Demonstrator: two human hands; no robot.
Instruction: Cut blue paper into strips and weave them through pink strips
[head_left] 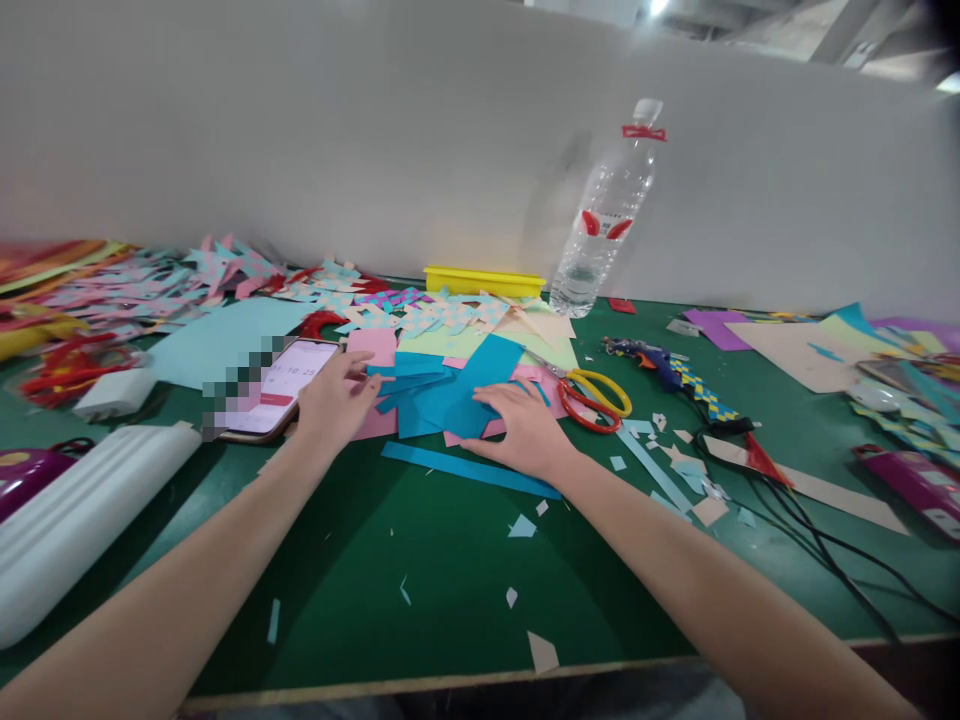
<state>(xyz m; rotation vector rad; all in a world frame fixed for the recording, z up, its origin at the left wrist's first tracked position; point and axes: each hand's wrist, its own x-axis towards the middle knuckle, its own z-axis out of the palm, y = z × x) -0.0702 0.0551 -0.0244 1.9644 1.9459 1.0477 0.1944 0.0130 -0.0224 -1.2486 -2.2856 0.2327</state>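
Unclenched right hand (529, 425), fingers spread on blue paper (484, 372), well back from near edge of worktop (450, 580); left hand (337, 395) at blue strips (420, 378), pinch or mere touch hard to tell. Scissors (590, 402) nearby, toward right edge.

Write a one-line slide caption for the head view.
Left hand and right hand at cut blue paper on a green table, red-and-yellow scissors lying nearby.
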